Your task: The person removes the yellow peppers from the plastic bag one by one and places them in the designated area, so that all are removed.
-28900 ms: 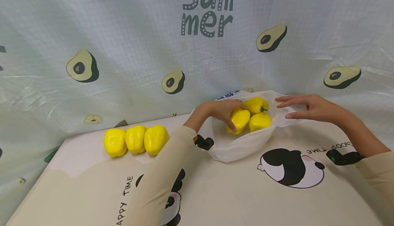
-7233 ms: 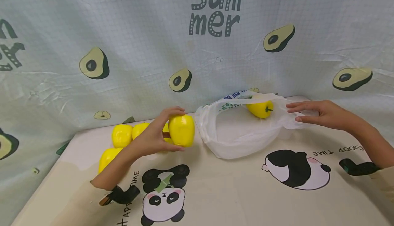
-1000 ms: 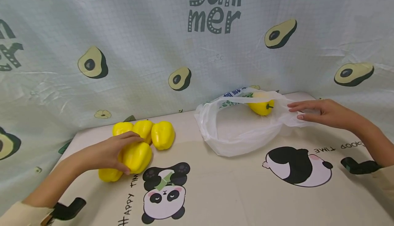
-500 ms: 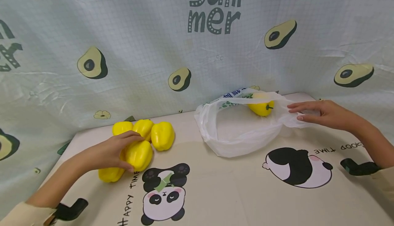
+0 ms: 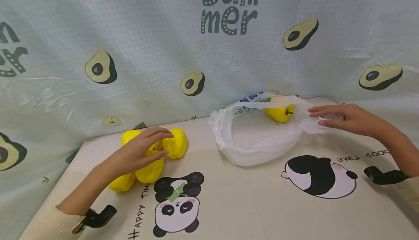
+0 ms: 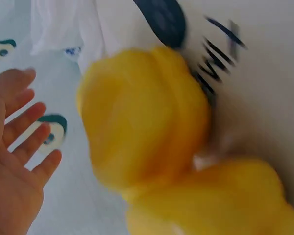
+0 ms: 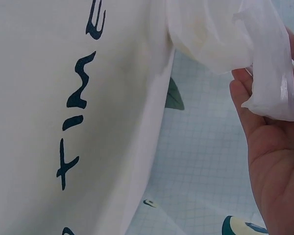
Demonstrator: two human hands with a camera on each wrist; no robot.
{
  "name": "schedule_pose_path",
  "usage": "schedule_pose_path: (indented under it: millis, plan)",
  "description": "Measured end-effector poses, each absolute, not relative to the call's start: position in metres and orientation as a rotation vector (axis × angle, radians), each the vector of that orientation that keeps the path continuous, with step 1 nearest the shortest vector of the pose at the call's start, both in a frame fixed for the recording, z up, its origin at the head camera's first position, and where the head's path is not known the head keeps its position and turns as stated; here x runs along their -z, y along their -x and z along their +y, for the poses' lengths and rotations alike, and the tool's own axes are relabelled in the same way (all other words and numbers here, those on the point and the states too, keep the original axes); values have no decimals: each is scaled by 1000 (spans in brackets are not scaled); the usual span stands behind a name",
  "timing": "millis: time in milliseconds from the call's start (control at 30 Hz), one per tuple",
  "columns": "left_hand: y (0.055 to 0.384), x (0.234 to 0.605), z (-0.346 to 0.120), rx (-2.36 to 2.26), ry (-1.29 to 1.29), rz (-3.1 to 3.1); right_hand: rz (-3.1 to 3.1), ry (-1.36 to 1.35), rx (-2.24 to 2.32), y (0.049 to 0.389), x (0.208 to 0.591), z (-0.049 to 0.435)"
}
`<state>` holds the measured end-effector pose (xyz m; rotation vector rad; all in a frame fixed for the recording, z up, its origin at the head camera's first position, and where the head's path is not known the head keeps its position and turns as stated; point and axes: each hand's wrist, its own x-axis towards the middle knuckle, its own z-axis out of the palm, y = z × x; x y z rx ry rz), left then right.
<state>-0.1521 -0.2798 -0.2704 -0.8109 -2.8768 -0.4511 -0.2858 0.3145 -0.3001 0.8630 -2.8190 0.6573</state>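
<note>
Several yellow bell peppers (image 5: 150, 171) sit grouped at the left of the table, in a back row and a front pair. Over them is my left hand (image 5: 137, 152), its fingers extended toward the rightmost back pepper (image 5: 178, 143), and nothing is in its grasp. The left wrist view shows that hand (image 6: 14, 147) apart from two blurred peppers (image 6: 144, 117). A white plastic bag (image 5: 258, 154) lies with its mouth wide, one yellow pepper (image 5: 278, 114) with a green stem inside. My right hand (image 5: 353, 119) holds the bag's right edge; its handle (image 7: 274, 73) passes between thumb and fingers.
The table's cloth has panda prints (image 5: 176, 211) and lettering. Behind it hangs a pale curtain (image 5: 147, 51) with avocado prints, close along the table's back edge. The bag stands near that edge.
Earlier, three peppers stood left and three were in the bag; now one remains inside. The left hand has let go of a front pepper and moved up and right. The right hand stays.
</note>
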Motion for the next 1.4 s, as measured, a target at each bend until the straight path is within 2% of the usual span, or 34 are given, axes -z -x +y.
schedule_pose_path:
  millis: [167, 467, 733, 1033, 1400]
  plan:
    - [168, 269, -242, 515, 884, -2745, -2813, -863, -673, 285, 297, 314]
    - [196, 268, -173, 521, 1210, -2587, -2764, -902, -722, 287, 295, 314]
    - [227, 260, -124, 481, 1335, -2583, -2756, -897, -740, 285, 292, 315]
    - [268, 250, -82, 391, 1395, -2873, -2731, -914, -743, 285, 292, 314]
    - [311, 251, -33, 261, 1604, -3087, -2724, -908, -732, 285, 293, 311]
